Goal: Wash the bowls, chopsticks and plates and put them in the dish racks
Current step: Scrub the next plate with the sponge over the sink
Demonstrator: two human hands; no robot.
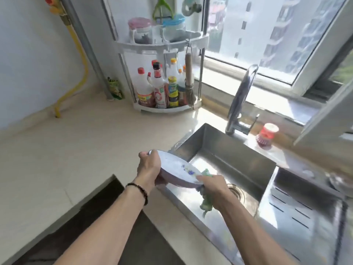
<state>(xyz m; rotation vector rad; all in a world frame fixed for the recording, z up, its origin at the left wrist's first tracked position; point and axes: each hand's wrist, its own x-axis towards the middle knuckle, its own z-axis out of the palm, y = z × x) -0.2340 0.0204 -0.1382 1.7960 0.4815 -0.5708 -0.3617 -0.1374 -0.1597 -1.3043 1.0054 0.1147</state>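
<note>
A white plate (176,167) with a small blue flower print is tilted over the left edge of the steel sink (225,148). My left hand (150,164) grips the plate's far left rim. My right hand (213,185) holds a green cloth (206,202) against the plate's near right rim, and the cloth hangs down below the hand. No bowls or chopsticks are in view.
A faucet (240,100) stands behind the sink, with a red dish brush (267,133) to its right. A perforated steel drain tray (298,211) lies right of the basin. A corner rack with bottles (164,88) stands on the beige counter (76,150).
</note>
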